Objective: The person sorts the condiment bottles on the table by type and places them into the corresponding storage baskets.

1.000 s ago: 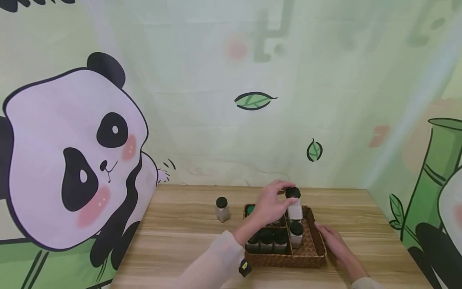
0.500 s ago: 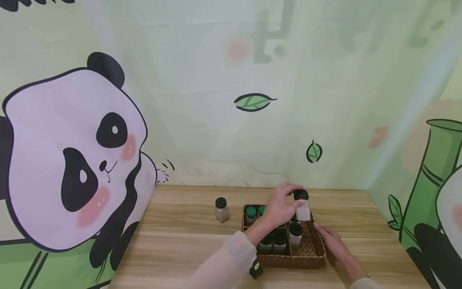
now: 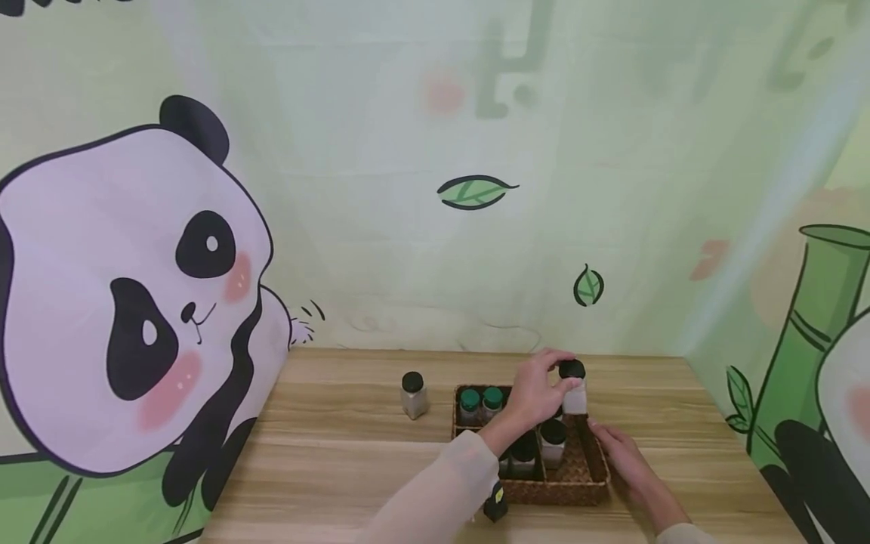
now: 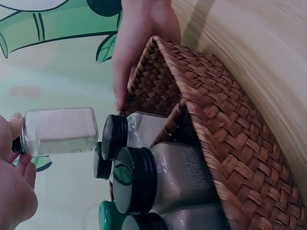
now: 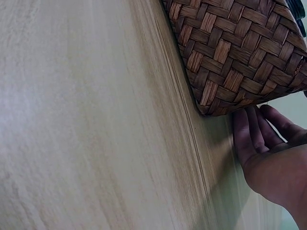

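Observation:
My left hand (image 3: 539, 394) pinches the black lid of a clear square spice jar (image 3: 575, 399) with pale contents. The jar hangs over the back right part of a brown woven basket (image 3: 557, 494); the left wrist view shows the held jar (image 4: 62, 130) apart from the jars inside. Another black-lidded jar (image 3: 553, 446) stands in the right compartment. At the basket's right side, my right hand (image 3: 630, 459) touches the wall. Up close, its extended fingers (image 5: 243, 132) rest against the outside of the weave, with the thumb towards the rim.
Jars with green lids (image 3: 480, 403) fill part of the back left compartment, and black-lidded ones (image 3: 522, 453) the front left, partly behind my left arm. A single black-lidded jar (image 3: 413, 395) stands on the wooden table (image 3: 340, 423), left of the basket. A panda-printed backdrop rises behind.
My left hand has carried the spice jar to the right, over the basket's back right. More green lids have come into view behind the arm. My right hand stays at the basket's side.

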### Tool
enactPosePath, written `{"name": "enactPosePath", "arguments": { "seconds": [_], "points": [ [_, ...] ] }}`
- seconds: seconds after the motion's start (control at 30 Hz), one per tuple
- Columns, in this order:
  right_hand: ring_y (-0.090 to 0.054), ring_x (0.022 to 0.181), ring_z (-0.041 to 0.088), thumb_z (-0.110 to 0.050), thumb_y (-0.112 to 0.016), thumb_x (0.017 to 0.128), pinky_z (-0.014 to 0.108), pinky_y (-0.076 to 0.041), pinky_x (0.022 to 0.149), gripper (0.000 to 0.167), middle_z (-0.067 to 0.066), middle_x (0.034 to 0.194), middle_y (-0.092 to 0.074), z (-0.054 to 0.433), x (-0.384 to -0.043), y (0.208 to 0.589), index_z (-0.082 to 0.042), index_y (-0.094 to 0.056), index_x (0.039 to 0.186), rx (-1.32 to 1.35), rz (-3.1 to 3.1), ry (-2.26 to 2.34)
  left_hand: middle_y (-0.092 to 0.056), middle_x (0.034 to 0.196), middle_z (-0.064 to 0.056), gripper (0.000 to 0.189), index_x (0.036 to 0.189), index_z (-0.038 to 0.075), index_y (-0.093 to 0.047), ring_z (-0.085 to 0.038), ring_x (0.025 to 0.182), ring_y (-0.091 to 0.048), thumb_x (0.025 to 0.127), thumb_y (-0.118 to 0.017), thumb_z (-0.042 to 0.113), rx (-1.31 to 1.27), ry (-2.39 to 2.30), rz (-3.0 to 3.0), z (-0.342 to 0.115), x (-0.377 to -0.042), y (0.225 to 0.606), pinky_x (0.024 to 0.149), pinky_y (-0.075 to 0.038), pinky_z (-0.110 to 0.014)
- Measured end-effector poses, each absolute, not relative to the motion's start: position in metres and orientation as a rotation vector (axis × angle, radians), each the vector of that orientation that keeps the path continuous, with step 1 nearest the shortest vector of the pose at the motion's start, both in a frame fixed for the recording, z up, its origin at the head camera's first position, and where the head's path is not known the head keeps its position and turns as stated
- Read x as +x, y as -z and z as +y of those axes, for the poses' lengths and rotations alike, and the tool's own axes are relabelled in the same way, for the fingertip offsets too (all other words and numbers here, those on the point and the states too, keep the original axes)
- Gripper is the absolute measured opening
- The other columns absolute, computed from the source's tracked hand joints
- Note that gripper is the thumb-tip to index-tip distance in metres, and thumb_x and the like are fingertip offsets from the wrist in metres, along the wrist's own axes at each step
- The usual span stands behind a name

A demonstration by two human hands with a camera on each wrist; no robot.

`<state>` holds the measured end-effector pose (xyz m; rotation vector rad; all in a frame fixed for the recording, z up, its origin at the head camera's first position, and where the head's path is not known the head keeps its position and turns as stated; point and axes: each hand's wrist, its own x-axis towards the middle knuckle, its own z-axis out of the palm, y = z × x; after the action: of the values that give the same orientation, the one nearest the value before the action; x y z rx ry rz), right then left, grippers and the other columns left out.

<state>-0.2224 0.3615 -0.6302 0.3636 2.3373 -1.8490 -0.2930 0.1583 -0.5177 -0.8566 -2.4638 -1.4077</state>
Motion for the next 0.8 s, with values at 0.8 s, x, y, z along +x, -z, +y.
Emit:
{"name": "enactPosePath", "arguments": {
  "seconds": [0.8],
  "points": [
    [-0.041,0.147,0.044,-0.057,-0.046,0.111,0.056,-0.035,0.121,0.083,0.030,0.154,-0.049,0.361,-0.224,0.632,0.014,-0.042,0.153,0.398,2.293,1.866,-0.070,0.133,0.008,0.039,0.134,0.021,-0.073,-0.008,0.122,-0.064,0.096,-0.082,0.028,-0.854,1.135,-2.772,0.171,-0.297,0.557,0.096,-0.054,-0.023]
  ]
}}
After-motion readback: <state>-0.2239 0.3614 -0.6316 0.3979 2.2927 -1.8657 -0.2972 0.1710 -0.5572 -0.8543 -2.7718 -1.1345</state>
